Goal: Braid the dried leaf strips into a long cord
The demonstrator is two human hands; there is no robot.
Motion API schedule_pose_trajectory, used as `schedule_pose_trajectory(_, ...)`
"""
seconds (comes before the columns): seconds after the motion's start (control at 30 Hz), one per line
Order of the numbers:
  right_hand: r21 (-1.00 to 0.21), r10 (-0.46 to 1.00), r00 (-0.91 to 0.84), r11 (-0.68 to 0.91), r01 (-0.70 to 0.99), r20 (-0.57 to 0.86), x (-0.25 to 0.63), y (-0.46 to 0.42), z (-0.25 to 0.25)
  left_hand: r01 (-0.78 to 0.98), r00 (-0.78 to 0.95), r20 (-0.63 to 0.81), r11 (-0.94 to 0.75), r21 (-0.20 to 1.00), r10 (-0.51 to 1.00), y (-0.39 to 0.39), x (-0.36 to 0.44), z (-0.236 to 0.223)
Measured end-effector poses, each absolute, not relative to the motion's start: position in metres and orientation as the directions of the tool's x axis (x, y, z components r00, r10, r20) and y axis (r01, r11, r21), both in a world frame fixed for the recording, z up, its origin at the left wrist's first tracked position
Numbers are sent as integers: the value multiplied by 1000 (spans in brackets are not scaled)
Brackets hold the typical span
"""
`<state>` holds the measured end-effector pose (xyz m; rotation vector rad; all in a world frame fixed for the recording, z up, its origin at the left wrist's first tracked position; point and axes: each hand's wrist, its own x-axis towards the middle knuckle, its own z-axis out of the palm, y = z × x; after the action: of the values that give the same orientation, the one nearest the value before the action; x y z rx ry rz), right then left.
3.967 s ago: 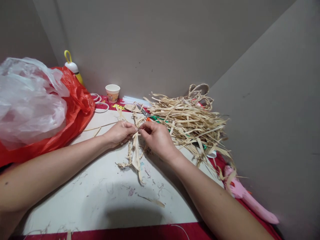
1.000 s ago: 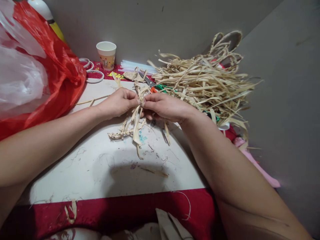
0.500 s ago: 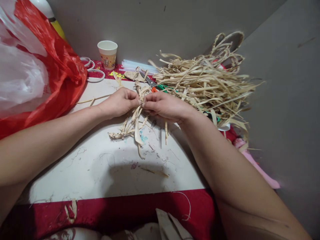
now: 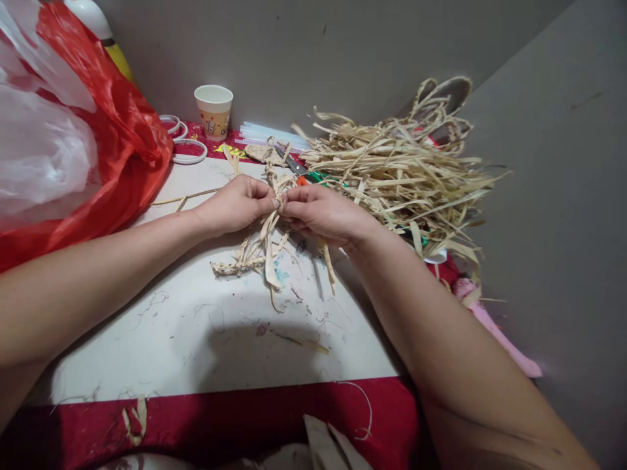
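Observation:
My left hand (image 4: 245,203) and my right hand (image 4: 321,210) meet at the middle of the white board, thumbs and fingertips pinching pale dried straw strips (image 4: 269,245). Both are closed on the strips, and the exact spot between the fingertips is partly hidden. A braided straw cord (image 4: 238,266) lies bent on the board below my left hand. From under my right hand a loose strip (image 4: 329,267) hangs down. Just beyond the fingers, scissors (image 4: 296,167) with orange and green handles lie partly under the straw pile.
A large heap of dried straw (image 4: 401,176) lies to the right. Behind stand a paper cup (image 4: 214,117), white rings (image 4: 190,156) and pale sticks (image 4: 272,135). Red and clear plastic bags (image 4: 132,143) fill the left. A pink object (image 4: 499,333) lies at the right edge of the white board (image 4: 147,352).
Since the earliest frame the view has tilted down and closer. Both hands stay pinched on the straw; a loose strip now hangs by my right hand. In the last second only slight finger shifts show.

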<state>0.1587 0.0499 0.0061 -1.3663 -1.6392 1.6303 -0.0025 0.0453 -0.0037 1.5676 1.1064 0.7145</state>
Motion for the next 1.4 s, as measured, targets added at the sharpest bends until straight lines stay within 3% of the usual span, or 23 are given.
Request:
schedule_pose_trajectory(0.17,-902,879,-354,-169,397,-320,158,48,7,287,385,-83,-34,957,919,45,-2,-3)
schedule_pose_trajectory(0.37,-931,901,-295,-240,276,-319,154,47,7,283,391,-98,-18,959,915,44,-1,-3)
schedule_pose_trajectory(0.57,-933,861,-384,-242,267,-333,156,49,6,271,369,-107,3,963,923,43,-1,-4)
schedule_pose_trajectory(0.8,-911,905,-343,-103,400,-253,158,47,5,257,362,-129,34,966,923,42,0,-2)
schedule_pose_trajectory(0.97,-922,910,-270,-225,315,-315,154,47,9,246,361,-134,45,968,923,44,0,-2)
schedule_pose_trajectory(1.2,-923,848,-365,-351,156,-384,156,50,8,193,355,-130,63,979,926,46,0,-4)
schedule_pose_trajectory(1.4,-928,892,-347,-175,330,-291,160,49,8,99,384,-187,161,982,904,48,-1,-5)
